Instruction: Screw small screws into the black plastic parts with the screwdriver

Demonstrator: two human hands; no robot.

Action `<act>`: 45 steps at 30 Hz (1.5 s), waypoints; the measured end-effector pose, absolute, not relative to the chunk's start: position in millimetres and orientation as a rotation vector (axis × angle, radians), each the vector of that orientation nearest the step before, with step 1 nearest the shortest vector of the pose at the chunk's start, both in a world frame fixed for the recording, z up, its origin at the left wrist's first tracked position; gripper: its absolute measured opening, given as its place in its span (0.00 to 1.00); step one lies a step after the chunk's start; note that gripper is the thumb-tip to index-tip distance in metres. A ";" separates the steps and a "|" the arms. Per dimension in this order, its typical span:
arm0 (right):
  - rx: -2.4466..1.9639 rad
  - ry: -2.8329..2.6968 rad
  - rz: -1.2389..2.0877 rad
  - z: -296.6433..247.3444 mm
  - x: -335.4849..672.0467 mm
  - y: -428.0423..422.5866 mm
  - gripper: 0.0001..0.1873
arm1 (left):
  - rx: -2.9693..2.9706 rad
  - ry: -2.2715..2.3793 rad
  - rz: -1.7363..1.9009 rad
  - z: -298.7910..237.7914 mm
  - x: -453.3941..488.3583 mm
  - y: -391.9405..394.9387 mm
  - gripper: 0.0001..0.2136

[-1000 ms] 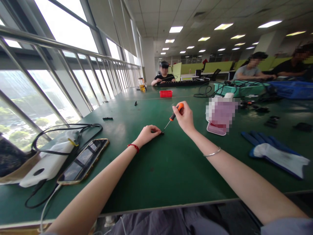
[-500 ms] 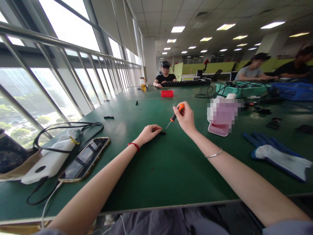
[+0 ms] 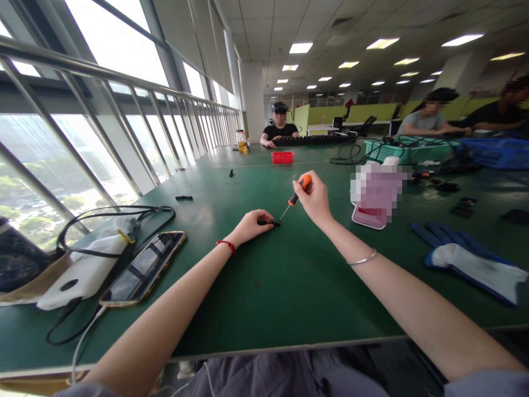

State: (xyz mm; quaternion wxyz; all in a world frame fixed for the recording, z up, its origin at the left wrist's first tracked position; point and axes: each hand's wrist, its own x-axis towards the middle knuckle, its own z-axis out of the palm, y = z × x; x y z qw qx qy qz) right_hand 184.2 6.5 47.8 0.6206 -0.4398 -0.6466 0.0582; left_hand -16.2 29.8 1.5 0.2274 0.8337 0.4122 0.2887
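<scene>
My right hand is closed round the orange and black handle of a screwdriver. Its thin shaft slants down to the left, and the tip meets the right end of a small black part. That part lies on the green table, with my left hand closed on its left end, thumb in front and fingers behind. Fine detail at the screwdriver's tip is too small to make out. Farther off to the left lies another small black strip.
A phone and a white case with a black cable lie left. To the right are a blue-white glove and a pink-backed object. A red tray, green basket and co-workers are farther back.
The fingers of my left hand have shifted slightly, so more of the black part shows. My right hand and the screwdriver are almost unmoved.
</scene>
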 end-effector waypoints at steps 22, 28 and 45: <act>-1.336 -2.000 0.024 111.6 187.4 19.0 0.14 | 2.346 1.234 0.845 -1.5 2.5 25.5 0.08; -1.436 -2.121 0.255 124.1 195.5 17.0 0.15 | 2.385 1.218 0.843 -2.9 1.9 25.0 0.08; -1.548 -2.119 -0.010 129.5 191.2 0.7 0.18 | 2.440 1.207 0.825 -3.6 -1.1 24.7 0.08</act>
